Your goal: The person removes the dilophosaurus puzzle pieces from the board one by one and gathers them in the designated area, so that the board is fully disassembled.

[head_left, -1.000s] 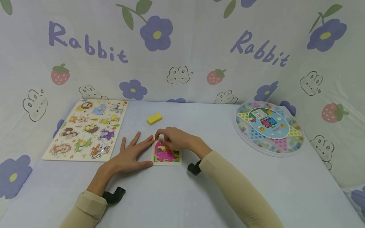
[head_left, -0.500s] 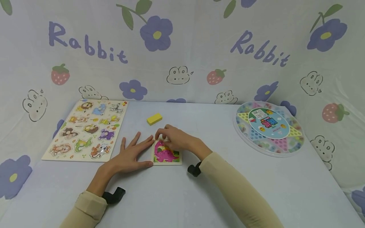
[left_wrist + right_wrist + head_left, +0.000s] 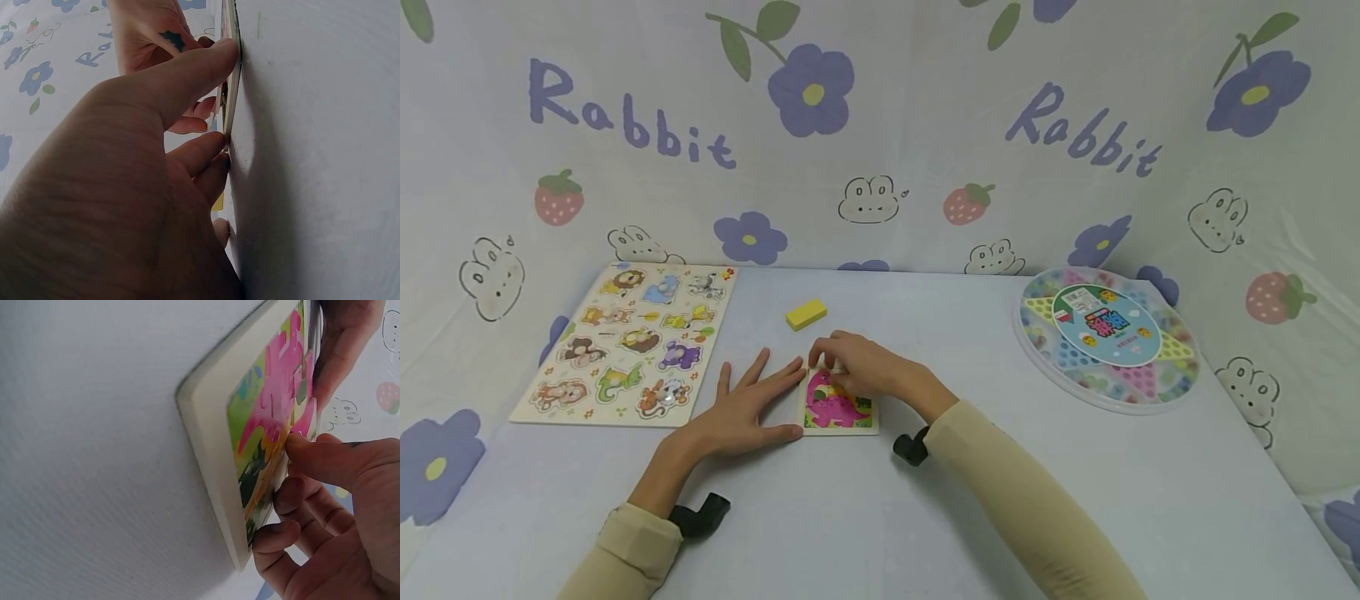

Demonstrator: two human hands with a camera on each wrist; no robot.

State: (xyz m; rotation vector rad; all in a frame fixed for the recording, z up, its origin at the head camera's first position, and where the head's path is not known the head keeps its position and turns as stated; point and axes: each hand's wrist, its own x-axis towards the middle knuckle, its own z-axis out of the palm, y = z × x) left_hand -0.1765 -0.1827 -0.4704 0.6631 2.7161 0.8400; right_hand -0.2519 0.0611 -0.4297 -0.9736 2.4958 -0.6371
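Observation:
A small framed jigsaw puzzle (image 3: 838, 412) with a pink dinosaur picture lies flat on the table in the head view. My left hand (image 3: 741, 414) spreads beside its left edge, thumb and index fingertips touching the frame. Over the puzzle's upper part, my right hand (image 3: 861, 367) bends its fingers and covers some of the picture. In the right wrist view, a pink puzzle piece (image 3: 305, 419) stands tilted above the others, pinched at my right thumb. Its far side and the index fingertip are hidden there.
A yellow block (image 3: 807, 314) lies just behind the puzzle. At left is a large animal puzzle board (image 3: 625, 346). A round Chinese checkers set (image 3: 1108, 337) sits at back right. A printed cloth (image 3: 880, 133) hangs behind the table.
My right fingers shift very slightly at the puzzle's upper left. The left hand, the frame and the other things stay where they were.

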